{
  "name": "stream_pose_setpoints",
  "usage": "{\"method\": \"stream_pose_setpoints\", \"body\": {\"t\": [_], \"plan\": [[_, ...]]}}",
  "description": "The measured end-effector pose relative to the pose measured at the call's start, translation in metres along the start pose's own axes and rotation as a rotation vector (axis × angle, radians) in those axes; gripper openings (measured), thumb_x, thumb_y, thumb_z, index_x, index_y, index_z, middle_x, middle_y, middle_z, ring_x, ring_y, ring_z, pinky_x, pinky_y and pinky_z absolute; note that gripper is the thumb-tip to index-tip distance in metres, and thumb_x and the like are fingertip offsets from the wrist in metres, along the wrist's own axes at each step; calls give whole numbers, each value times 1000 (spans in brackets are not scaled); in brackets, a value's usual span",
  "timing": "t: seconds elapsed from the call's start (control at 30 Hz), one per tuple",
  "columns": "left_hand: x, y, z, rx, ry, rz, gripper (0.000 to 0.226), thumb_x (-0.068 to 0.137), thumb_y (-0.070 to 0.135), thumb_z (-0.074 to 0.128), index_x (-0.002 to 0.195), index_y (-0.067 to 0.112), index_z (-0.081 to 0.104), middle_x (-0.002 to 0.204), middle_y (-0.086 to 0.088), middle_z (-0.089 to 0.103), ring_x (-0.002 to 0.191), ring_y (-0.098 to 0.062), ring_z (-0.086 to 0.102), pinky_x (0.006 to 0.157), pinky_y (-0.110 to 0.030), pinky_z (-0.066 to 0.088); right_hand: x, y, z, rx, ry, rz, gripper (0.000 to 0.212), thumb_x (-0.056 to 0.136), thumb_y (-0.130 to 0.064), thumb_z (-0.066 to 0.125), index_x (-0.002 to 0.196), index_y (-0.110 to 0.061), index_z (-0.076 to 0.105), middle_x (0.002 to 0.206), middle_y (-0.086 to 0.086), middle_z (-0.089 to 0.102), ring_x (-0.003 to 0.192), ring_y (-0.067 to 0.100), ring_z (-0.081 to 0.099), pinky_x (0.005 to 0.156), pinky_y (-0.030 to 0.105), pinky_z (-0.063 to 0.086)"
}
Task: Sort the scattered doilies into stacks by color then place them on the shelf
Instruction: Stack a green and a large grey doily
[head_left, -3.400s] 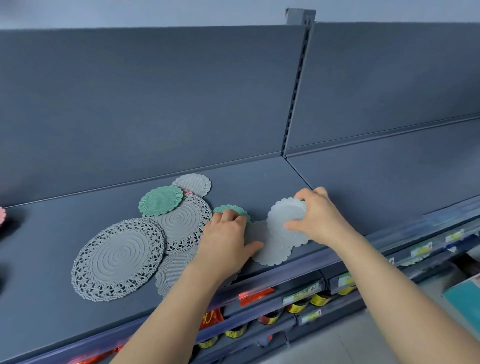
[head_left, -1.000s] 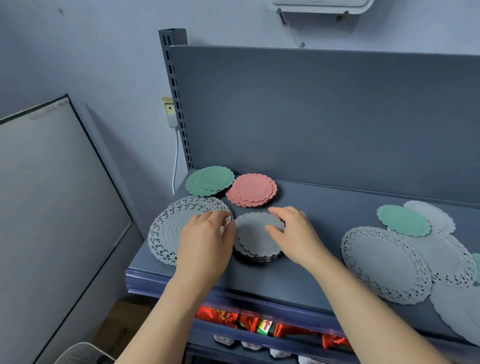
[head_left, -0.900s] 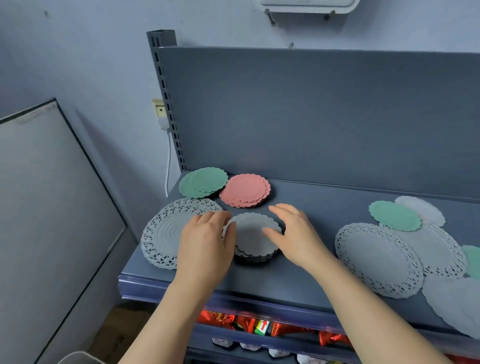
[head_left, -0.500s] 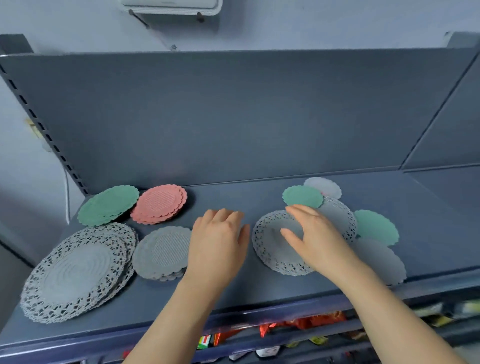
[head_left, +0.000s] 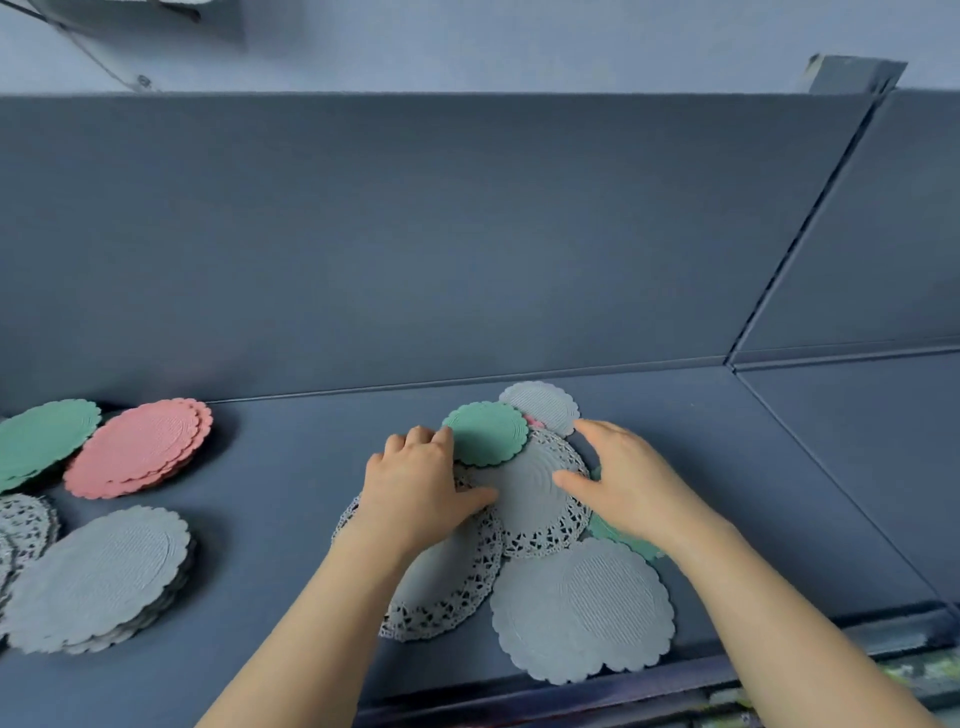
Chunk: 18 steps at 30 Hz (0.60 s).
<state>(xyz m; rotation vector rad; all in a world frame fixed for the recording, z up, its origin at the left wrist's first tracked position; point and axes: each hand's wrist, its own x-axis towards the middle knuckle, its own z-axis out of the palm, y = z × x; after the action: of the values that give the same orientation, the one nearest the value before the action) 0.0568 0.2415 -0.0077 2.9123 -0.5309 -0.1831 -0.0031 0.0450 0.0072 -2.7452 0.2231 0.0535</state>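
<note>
Doilies (head_left: 582, 608), unsorted: heaped midway along the shelf (head_left: 291, 467), green doily (head_left: 485, 434) uppermost on a grey lace doily (head_left: 530, 493). Left hand (head_left: 415, 488) is curled at the green rim, grip not discernible; right hand (head_left: 623, 483) is spread, nothing held. Lace is best pinned while green is slid off.

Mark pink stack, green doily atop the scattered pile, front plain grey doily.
pink stack (head_left: 140, 447), head view, top doily's centre.
green doily (head_left: 488, 434), head view, its centre.
plain grey doily (head_left: 582, 608), head view, its ribbed middle.
</note>
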Motion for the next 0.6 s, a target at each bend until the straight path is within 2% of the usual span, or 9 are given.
{"method": "stream_pose_setpoints", "body": {"t": [0.13, 0.23, 0.3, 0.43, 0.5, 0.6], "plan": [[-1, 5, 3, -66, 22, -74, 71, 81, 66, 49, 135, 20, 40, 136, -1, 45, 123, -26, 41, 99, -36, 36, 13, 7, 6, 26, -67, -38, 52, 82, -38, 65, 121, -8, 50, 121, 8, 59, 114, 25, 51, 94, 39, 43], [6, 11, 6, -104, 55, -120, 58, 88, 61, 43, 128, 19, 44, 131, -3, 49, 119, -27, 43, 95, -37, 38, 18, 10, 10, 84, -19, -37, 66, 75, -41, 72, 130, -14, 48, 126, 4, 53, 117, 21, 48, 95, 34, 43], [17, 14, 6, -118, 67, -145, 51, 91, 57, 40, 124, 19, 45, 129, -4, 51, 118, -29, 43, 93, -38, 37, 21, 13, 8, 116, 2, -17, 71, 71, -42, 74, 132, -18, 47, 122, 1, 50, 113, 19, 49, 91, 30, 43], [36, 20, 8, -82, 11, -117, 56, 91, 53, 45, 136, 20, 38, 142, 0, 43, 128, -27, 36, 100, -40, 32, 24, 18, 5, 58, 2, -52, 45, 74, -38, 70, 113, -18, 59, 107, 0, 52, 93, 18, 51, 73, 28, 41], [39, 24, 9, -117, 12, -132, 61, 88, 51, 53, 138, 19, 36, 138, -4, 43, 126, -29, 38, 100, -40, 33, 25, 19, 6, 49, -25, -57, 48, 78, -37, 67, 120, -18, 57, 113, 2, 53, 99, 19, 51, 78, 29, 43], [36, 28, 7, -323, 97, -207, 72, 78, 43, 71, 135, 15, 38, 130, -9, 38, 118, -30, 44, 98, -39, 41, 27, 21, 9, -46, -61, -68, 53, 82, -44, 61, 124, -15, 51, 127, 6, 47, 121, 25, 40, 98, 37, 40]]}}
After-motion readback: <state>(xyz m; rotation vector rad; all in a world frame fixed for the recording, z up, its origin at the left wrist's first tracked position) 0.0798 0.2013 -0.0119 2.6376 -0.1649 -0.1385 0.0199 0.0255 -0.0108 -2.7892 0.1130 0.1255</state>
